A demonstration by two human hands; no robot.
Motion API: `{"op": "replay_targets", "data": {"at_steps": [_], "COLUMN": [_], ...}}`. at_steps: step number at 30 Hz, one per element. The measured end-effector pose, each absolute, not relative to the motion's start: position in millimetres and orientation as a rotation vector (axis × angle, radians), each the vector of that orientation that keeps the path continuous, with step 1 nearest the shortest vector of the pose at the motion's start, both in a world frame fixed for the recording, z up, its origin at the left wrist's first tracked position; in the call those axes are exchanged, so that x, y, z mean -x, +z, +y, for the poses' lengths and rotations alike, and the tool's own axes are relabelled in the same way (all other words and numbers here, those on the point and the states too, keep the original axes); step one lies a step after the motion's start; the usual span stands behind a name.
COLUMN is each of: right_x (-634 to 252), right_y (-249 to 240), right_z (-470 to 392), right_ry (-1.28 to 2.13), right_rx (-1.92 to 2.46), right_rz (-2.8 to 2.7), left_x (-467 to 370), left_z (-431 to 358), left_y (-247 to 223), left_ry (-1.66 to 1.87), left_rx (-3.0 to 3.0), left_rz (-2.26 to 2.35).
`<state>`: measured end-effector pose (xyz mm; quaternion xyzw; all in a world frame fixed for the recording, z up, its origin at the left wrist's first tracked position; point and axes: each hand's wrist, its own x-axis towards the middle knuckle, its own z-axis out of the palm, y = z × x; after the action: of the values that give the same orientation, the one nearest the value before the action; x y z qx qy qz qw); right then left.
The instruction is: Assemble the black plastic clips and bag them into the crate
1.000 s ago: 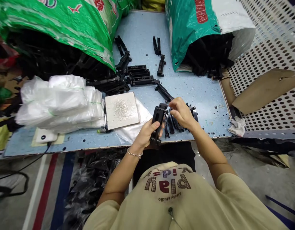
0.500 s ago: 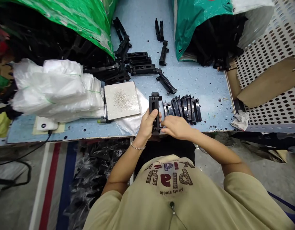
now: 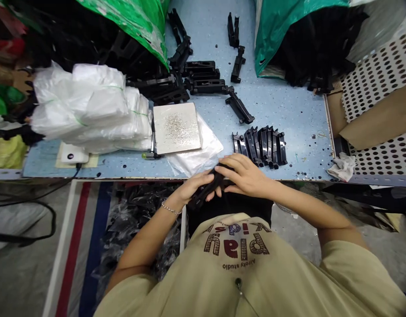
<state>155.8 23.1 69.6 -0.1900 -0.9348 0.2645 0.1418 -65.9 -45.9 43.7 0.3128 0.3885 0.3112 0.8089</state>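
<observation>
Just over the table's front edge, my left hand (image 3: pixel 195 186) is wrapped round a long black plastic part (image 3: pixel 200 197), which lies tilted, its lower end towards my lap. My right hand (image 3: pixel 245 175) curls over the upper end of the same part, and its fingers hide that end. Beyond my right hand a row of slim black plastic pieces (image 3: pixel 260 146) lies side by side on the table. To the left, a pale square board (image 3: pixel 192 127) carries many tiny shiny bits (image 3: pixel 177 127), with clear plastic bags (image 3: pixel 211 140) partly under it.
Bundled clear bags (image 3: pixel 97 103) are heaped at the left beside a white device (image 3: pixel 74 155). More black parts (image 3: pixel 207 86) lie across the blue table (image 3: pixel 295 119). A green sack (image 3: pixel 137 22) and a teal sack (image 3: pixel 268 39) hold black parts. A perforated panel (image 3: pixel 371 83) stands right.
The black part has swung from upright over the table to a tilt nearer my body. My right hand has moved from beside it onto its upper end. The view has shifted slightly.
</observation>
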Motion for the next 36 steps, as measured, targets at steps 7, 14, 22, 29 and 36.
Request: {"op": "replay_targets", "data": {"at_steps": [7,14,22,29,36], "right_x": [-171,-162,-133,-79,-72], "right_y": [57,41,25,10,9], "right_z": [20,16,0,8,20], "right_ry": [1.052,2.131,2.351,2.394,2.357], "right_rx": [0.601,1.126,0.94,0.921,0.931], "right_rz": [-2.804,-1.37,-0.71,-0.47,-0.389], "left_x": [97,130,153,136,140], "left_z": [-61,-22,-3,-7,-7], "left_y": [22,-26,-12,-4,0], "left_ry": [0.705,0.778,0.946,1.083,1.14], "left_rx": [-0.994,-1.905,-1.446,-1.416,-1.302], "left_rz": [1.261,1.842,1.552,1.592,1.512]}}
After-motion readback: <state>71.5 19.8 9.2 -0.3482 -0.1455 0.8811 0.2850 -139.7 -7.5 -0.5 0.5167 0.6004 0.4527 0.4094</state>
